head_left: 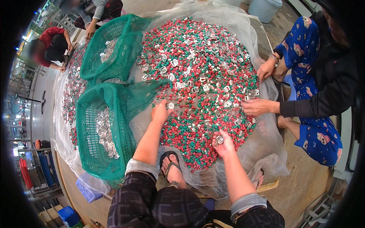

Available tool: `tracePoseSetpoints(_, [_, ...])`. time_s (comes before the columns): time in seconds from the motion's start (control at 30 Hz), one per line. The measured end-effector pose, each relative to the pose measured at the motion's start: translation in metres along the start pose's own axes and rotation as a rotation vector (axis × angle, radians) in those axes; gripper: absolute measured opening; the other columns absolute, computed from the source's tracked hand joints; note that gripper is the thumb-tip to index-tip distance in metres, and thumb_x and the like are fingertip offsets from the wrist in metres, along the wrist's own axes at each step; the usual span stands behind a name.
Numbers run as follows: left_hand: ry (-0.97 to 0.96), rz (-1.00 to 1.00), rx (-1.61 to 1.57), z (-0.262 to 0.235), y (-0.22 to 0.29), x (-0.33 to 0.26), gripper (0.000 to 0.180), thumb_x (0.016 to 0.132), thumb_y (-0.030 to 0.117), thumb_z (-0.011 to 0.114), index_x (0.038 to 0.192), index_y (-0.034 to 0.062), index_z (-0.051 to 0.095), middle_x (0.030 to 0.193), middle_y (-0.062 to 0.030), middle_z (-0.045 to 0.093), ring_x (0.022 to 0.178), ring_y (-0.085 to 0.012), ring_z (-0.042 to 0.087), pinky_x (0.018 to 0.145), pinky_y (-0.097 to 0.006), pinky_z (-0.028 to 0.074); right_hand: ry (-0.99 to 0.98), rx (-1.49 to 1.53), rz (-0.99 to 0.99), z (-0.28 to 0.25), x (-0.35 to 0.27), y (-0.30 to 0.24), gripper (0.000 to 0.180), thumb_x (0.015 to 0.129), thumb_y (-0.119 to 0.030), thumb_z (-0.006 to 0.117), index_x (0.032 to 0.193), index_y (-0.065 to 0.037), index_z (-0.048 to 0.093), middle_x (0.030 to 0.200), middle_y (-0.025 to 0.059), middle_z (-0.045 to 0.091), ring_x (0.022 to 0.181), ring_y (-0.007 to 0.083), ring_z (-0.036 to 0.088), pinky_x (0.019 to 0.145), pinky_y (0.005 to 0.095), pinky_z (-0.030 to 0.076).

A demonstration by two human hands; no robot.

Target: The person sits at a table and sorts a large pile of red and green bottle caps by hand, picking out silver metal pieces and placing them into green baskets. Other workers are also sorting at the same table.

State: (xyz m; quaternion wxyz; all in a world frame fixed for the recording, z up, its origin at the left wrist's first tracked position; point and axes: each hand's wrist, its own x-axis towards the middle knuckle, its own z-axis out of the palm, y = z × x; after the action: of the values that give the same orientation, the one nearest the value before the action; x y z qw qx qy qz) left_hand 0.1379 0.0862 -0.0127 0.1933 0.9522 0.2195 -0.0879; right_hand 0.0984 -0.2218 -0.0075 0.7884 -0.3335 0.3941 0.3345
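In right fingers [223, 133], metal buckle [219, 140]

A tan-grey floor [313, 180] underlies the workroom; bright lights [25, 35] shine at upper left, a blue box [69, 216] sits at lower left, and a pale bucket [265, 10] stands at upper right.

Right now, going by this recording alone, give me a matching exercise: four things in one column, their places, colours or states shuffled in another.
1. Left hand
2. Right hand
3. Nearer green basket
4. Trousers of the person at right

A. Blue, with a printed pattern
B. At the near edge of the red-and-green pile
C. At the pile's left side
D. Contains buckle-shaped pieces

Pairs: 1-C, 2-B, 3-D, 4-A
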Motion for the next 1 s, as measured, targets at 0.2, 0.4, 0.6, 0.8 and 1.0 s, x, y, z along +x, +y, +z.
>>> tracePoseSetpoints(0.2, [0.011, 0.021, -0.111, 0.005, -0.005, -0.004, 0.042, 0.065, 0.026, 0.073, 0.101, 0.01, 0.06, 0.088, -0.018, 0.065, 0.086, -0.0334, 0.062, 0.078, -0.041, 0.048, -0.024, -0.022, -0.008, 0.002, -0.002, 0.003, 0.026, 0.084, -0.029, 0.057, 0.084, -0.003, 0.058, 0.07, 0.0054, 0.056, 0.059, 0.0171, 0.056, 0.054, 0.0314, 0.05])
tracePoseSetpoints(0.4, [0.018, 0.086, -0.044, 0.009, -0.006, -0.007, 0.029, 0.071, 0.022, 0.065, 0.097, 0.0094, 0.061, 0.084, -0.0173, 0.065, 0.082, -0.0341, 0.062, 0.074, -0.043, 0.05, -0.01, -0.039, -0.002, 0.001, -0.005, 0.006, 0.026, 0.084, -0.029, 0.057, 0.086, -0.003, 0.059, 0.071, 0.0056, 0.056, 0.06, 0.0173, 0.056, 0.054, 0.0317, 0.05])
tracePoseSetpoints(0.6, [0.138, 0.146, -0.151, 0.012, -0.019, 0.004, 0.022, 0.075, 0.017, 0.059, 0.09, 0.0013, 0.063, 0.072, -0.017, 0.064, 0.067, -0.0307, 0.064, 0.066, -0.041, 0.051, -0.08, -0.042, 0.001, 0.007, -0.004, 0.011, 0.029, 0.086, -0.028, 0.054, 0.092, -0.001, 0.059, 0.075, 0.008, 0.059, 0.064, 0.019, 0.059, 0.059, 0.0334, 0.052])
tracePoseSetpoints(0.8, [-0.549, 0.101, -0.751, -0.01, 0.056, -0.052, 0.022, 0.079, 0.014, 0.052, 0.09, 0.0016, 0.065, 0.063, -0.0004, 0.058, 0.057, -0.007, 0.054, 0.051, -0.024, 0.045, -0.248, 0.01, -0.005, 0.014, -0.005, 0.01, 0.037, 0.089, -0.033, 0.048, 0.099, 0.002, 0.058, 0.085, 0.0128, 0.062, 0.075, 0.0244, 0.062, 0.066, 0.0374, 0.053])
tracePoseSetpoints(1.0, [-0.617, 0.549, -0.648, -0.012, 0.089, -0.087, 0.029, 0.078, 0.016, 0.062, 0.104, 0.0019, 0.062, 0.079, -0.0074, 0.063, 0.072, -0.01, 0.057, 0.067, -0.027, 0.048, -0.293, 0.054, 0.062, 0.023, -0.013, 0.01, 0.048, 0.09, -0.041, 0.04, 0.106, 0.002, 0.056, 0.096, 0.0154, 0.063, 0.086, 0.0285, 0.062, 0.074, 0.0421, 0.052])
